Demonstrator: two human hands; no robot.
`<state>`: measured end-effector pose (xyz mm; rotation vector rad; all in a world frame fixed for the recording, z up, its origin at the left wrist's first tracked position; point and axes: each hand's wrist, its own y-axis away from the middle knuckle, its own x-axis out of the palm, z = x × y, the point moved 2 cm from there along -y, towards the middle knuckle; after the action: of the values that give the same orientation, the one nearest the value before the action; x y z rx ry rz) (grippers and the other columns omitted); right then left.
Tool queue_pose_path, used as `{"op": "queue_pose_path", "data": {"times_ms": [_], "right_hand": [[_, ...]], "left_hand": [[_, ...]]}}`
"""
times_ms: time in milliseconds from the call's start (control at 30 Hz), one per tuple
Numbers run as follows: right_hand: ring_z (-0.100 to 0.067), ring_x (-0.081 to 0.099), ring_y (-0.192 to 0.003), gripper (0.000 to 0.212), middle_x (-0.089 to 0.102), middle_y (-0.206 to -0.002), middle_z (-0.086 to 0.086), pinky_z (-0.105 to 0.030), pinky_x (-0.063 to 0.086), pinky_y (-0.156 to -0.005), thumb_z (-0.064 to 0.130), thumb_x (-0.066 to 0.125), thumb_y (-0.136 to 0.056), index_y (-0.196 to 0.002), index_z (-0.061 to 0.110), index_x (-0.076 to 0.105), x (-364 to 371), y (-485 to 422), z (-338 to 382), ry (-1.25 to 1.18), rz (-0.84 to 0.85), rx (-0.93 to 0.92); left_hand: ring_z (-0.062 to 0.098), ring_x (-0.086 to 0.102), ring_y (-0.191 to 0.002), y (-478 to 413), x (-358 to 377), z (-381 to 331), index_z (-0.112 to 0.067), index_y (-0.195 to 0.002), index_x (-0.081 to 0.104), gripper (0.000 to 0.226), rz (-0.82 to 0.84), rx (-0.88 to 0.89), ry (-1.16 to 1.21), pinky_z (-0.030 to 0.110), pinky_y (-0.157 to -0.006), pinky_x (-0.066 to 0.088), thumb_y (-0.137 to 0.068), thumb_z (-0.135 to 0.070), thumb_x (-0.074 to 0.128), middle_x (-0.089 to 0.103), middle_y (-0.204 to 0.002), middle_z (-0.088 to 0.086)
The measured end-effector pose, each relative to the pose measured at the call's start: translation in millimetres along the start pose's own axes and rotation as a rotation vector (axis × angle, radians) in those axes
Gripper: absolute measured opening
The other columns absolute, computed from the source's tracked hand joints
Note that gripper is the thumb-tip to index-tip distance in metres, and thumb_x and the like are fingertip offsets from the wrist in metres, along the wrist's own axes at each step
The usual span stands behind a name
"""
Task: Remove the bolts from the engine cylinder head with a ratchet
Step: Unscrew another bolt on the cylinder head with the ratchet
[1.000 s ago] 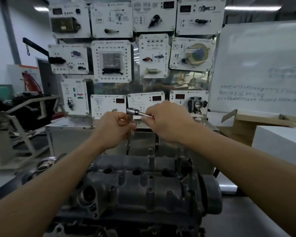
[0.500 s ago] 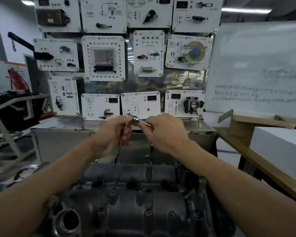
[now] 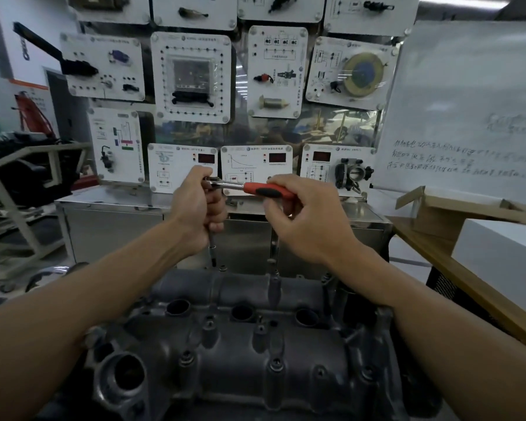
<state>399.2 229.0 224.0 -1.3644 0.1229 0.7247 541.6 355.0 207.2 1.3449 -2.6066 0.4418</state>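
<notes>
Altogether: one left hand [image 3: 199, 208], one right hand [image 3: 304, 223], one chrome ratchet with a red-and-black handle [image 3: 255, 188], one dark grey cast-metal cylinder head [image 3: 255, 354]. Three round wells [image 3: 242, 312] sit in a row across its top. The bolts [image 3: 275, 273] are too blurred to count.
Ratchet place: above the far edge of the cylinder head, lying nearly level with its handle pointing right.
Extension: a slim dark bar [image 3: 212, 249] drops from the ratchet to the far left edge of the casting. I cannot tell whether its tip sits on a bolt.
Cylinder head look: near centre, dull and ribbed, with a large round port [image 3: 122, 372] at the near left.
Left fingers: curled tight round the ratchet's head and the bar's top.
Right fingers: bent, pinching the handle with the thumb.
Far: a steel cabinet [image 3: 119, 226] and white instrument panels [image 3: 192, 77].
Right: a whiteboard [image 3: 468, 101].
</notes>
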Motion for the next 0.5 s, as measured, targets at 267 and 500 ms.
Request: {"op": "queue_pose_path", "data": {"times_ms": [267,500], "right_hand": [[-0.003,0.048,-0.047,0.012,0.058,-0.056,0.019,-0.017,0.036,-0.045,0.022,0.063,-0.095,-0.091,0.017,0.072,-4,3,-10,-0.187,-0.183,0.2],[-0.003,0.046,-0.047,0.013,0.056,-0.055,0.021,-0.017,0.036,-0.045,0.022,0.064,-0.094,-0.09,0.015,0.074,-3,2,-14,-0.207,-0.201,0.237]], "left_hand": [[0.014,0.022,-0.051,8,9,-3,-0.02,-0.059,0.032,0.057,0.153,0.025,-0.026,0.027,-0.047,0.026,-0.102,-0.058,0.033,0.022,-0.055,-0.002],[0.014,0.025,-0.052,8,10,-1,-0.021,-0.055,0.038,0.06,0.173,0.016,-0.034,0.026,-0.047,0.031,-0.102,-0.059,0.033,0.023,-0.057,-0.001]]}}
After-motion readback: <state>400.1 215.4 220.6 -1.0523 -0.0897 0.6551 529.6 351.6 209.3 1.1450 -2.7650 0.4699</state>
